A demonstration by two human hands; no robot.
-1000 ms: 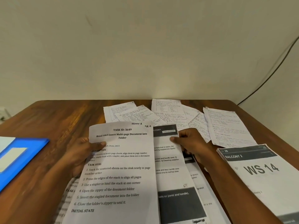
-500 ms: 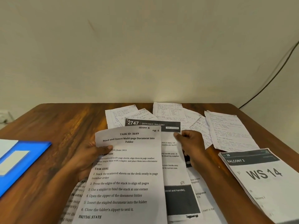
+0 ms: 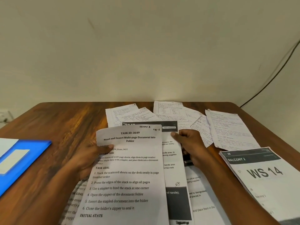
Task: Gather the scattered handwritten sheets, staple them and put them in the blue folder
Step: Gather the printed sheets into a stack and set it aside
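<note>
Several handwritten sheets (image 3: 168, 113) lie fanned out at the back of the wooden table (image 3: 68, 120); the largest of them (image 3: 230, 129) sits at the right. My left hand (image 3: 87, 158) grips the left edge of a printed task sheet (image 3: 128, 174) headed "TASK ID: 3649", thumb on top. My right hand (image 3: 188, 143) pinches the top of a second printed sheet (image 3: 172, 159) with a dark header, which lies partly under the task sheet. The blue folder (image 3: 22, 161) rests shut at the left table edge. No stapler is in view.
A stack of printed pages (image 3: 263, 176) marked "WS 14" lies at the right front. More printed pages (image 3: 201, 200) sit beneath my hands. A black cable (image 3: 276, 70) runs down the wall at the right. A wall socket (image 3: 4, 116) shows at far left.
The dark-headed sheet in my right hand slid up toward the handwritten sheets. My left hand and the task sheet kept their grip; the view tilted upward slightly.
</note>
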